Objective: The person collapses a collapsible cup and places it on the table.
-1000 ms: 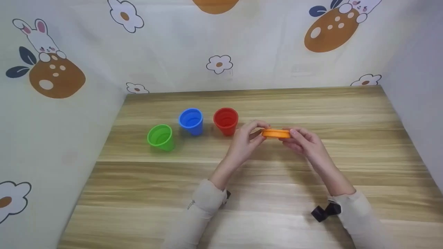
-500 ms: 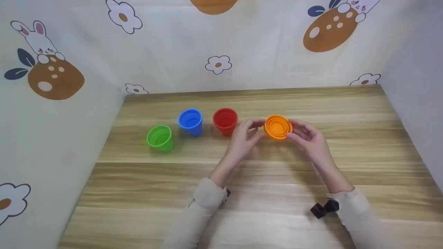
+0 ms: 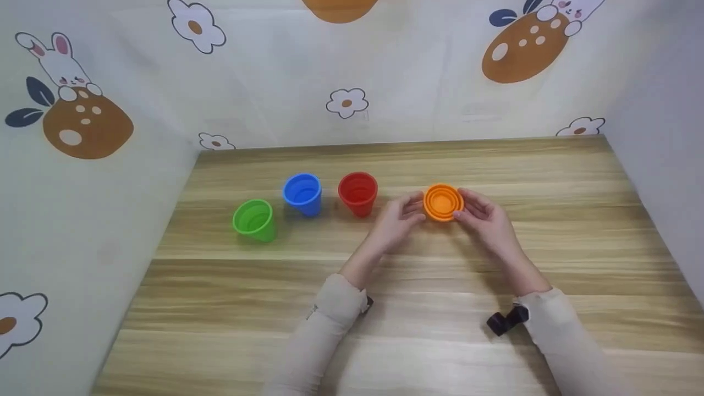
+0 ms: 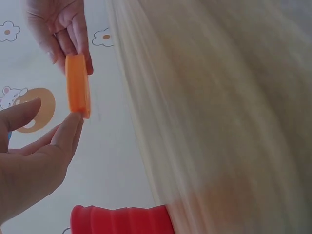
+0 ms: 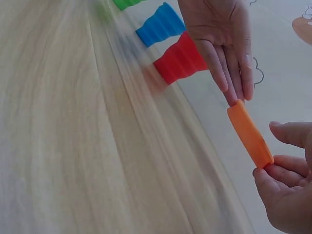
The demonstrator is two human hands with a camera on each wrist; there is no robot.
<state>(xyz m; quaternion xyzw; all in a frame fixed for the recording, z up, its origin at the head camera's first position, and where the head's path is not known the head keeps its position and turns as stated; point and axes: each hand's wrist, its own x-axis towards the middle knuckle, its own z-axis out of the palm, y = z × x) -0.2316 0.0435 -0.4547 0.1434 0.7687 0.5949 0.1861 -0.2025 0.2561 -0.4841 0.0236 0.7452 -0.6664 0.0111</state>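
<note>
From the left, a green collapsible cup (image 3: 256, 221), a blue collapsible cup (image 3: 303, 193) and a red collapsible cup (image 3: 358, 193) stand extended on the wood-grain table (image 3: 418, 286), apart from each other. Next comes the left hand (image 3: 395, 221), fingers nearly straight with tips against the edge of the orange collapsible cup (image 3: 443, 203), thumb apart from it. That flattened cup is held off the table between the 2 hands. At its right edge, the right hand (image 3: 489, 220) presses with fingertips, thumb also clear. With neither thumb clamping, light, even pressure from both sides should serve best (a lopsided push could make the disc pivot or slip). Only the head view shows its nested rings; the 2 wrist views show its thin profile, and the right wrist view reveals a gap beside the right thumb, which from overhead seems to overlap the rim.
</note>
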